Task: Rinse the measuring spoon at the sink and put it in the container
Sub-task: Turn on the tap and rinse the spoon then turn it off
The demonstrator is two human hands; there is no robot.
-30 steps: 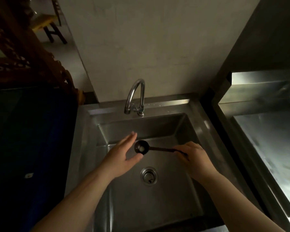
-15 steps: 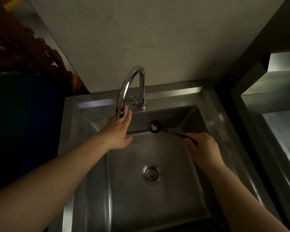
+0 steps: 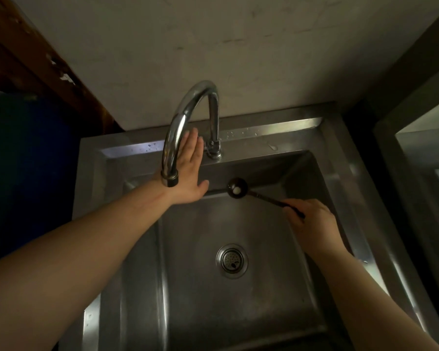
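- Head view: a square stainless-steel sink basin (image 3: 276, 312) is seen from above, with both bare forearms reaching over it.
- The left hand (image 3: 189, 171) is held flat and wide, fingers straight and together, thumb spread to the side; nothing is gripped by it.
- A curved chrome gooseneck faucet (image 3: 185, 115) arches over that hand; its dark spout end is seen in front of the left wrist, and the fingertips are pointed toward the faucet's base, just beyond them.
- Whether the left palm touches the spout cannot be told.
- The right hand (image 3: 311, 224) is closed around the far end of the thin handle of a dark, round-bowled metal measuring spoon (image 3: 237, 190).
- The spoon is held out from the right hand toward the left one, over the back part of the basin; its bowl lies just beside the left thumb, apart from it.
- A small white lump is seen inside the spoon's bowl.
- A round metal drain strainer (image 3: 231, 260) sits in the basin floor, nearer the viewer than both hands and between the two forearms.
- Water droplets are scattered on the sink's back ledge (image 3: 276, 130), beyond the right hand.
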